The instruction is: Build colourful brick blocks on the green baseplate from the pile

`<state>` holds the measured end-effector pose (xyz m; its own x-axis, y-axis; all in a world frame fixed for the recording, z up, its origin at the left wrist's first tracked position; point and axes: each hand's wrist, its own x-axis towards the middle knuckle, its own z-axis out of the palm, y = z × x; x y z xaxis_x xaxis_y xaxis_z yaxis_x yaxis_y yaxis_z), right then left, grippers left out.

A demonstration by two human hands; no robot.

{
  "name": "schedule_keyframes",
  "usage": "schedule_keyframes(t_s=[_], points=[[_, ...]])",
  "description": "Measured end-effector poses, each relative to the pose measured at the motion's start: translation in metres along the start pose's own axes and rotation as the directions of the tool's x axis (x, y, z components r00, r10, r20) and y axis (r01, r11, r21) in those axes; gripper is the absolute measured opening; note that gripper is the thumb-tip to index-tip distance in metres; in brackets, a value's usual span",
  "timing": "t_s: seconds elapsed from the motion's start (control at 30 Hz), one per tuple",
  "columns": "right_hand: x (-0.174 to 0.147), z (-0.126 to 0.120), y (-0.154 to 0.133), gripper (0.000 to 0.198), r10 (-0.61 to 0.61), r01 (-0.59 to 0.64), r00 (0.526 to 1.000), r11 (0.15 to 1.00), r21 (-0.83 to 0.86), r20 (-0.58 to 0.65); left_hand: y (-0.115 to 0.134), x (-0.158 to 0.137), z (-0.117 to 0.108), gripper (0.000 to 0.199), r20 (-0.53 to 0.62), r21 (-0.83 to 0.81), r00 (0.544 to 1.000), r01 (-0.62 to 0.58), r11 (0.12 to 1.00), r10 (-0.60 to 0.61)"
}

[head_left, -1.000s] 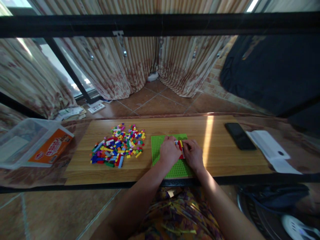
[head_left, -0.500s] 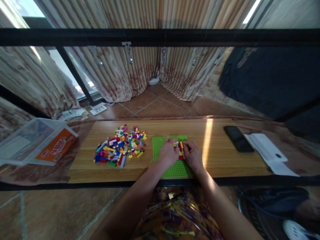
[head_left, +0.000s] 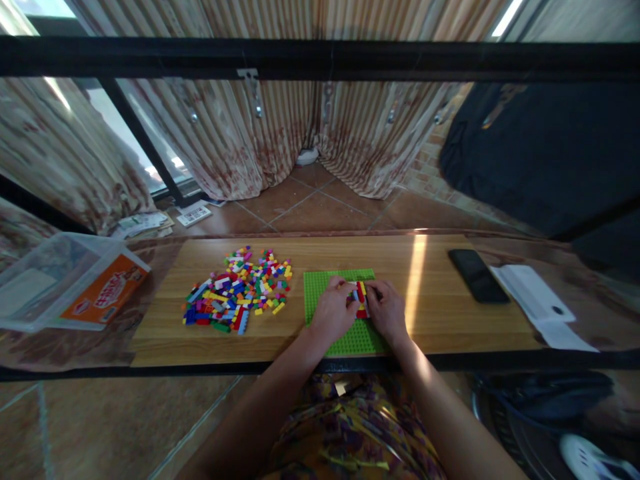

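A green studded baseplate (head_left: 316, 288) lies on the wooden board before me. On its middle stands a small build of toy bricks (head_left: 361, 306), mostly red, with some yellow, white and blue. From the left, my left hand (head_left: 334, 311) is closed with its fingertips on the build. My right hand (head_left: 388, 311) is closed against the build's right side, thumb and fingers curled in. The fingers cover parts of the build, so its full shape is hidden. A spread heap of loose toy bricks (head_left: 240, 290) in many colours lies to the left.
A clear plastic box (head_left: 75, 250) with an orange label stands at the far left. A black phone (head_left: 479, 275) lies on the right, beside a white box and paper (head_left: 533, 293). A black bar (head_left: 320, 60) crosses above the board, with curtains behind.
The camera view has shifted slightly. My left fingers have moved a little on the build, leaving a blue piece more visible; my right hand stays at its side.
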<state>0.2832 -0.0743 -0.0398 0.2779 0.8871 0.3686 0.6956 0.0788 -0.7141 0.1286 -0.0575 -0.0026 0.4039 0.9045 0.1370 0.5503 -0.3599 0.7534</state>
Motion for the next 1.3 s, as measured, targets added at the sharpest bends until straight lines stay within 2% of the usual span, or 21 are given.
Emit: schedule_keyframes(t_s=[0.17,0.43,0.77,0.93,1.3], points=[[0.000,-0.001,-0.001,0.026,-0.009,0.009,1.000,1.000,-0.012,0.000,0.001,-0.002,-0.001,0.031,0.018,0.059,1.000,-0.027,0.998,0.026],[-0.001,0.000,0.002,0.025,0.005,-0.005,1.000,1.000,0.003,-0.001,0.005,-0.006,-0.002,0.025,0.055,0.134,0.997,-0.057,0.989,0.050],[-0.001,-0.002,-0.001,0.025,-0.010,0.010,1.000,1.000,0.004,-0.005,0.003,-0.013,0.008,0.029,0.064,0.271,0.987,-0.156,0.950,0.144],[-0.002,-0.002,-0.001,0.025,-0.010,0.010,1.000,1.000,0.007,-0.005,0.001,-0.014,0.010,0.029,0.078,0.344,0.986,-0.163,0.925,0.145],[-0.002,-0.002,-0.002,0.025,0.000,0.000,1.000,1.000,0.003,0.003,0.009,-0.011,0.007,0.029,0.143,0.483,0.987,-0.130,0.866,0.069]])
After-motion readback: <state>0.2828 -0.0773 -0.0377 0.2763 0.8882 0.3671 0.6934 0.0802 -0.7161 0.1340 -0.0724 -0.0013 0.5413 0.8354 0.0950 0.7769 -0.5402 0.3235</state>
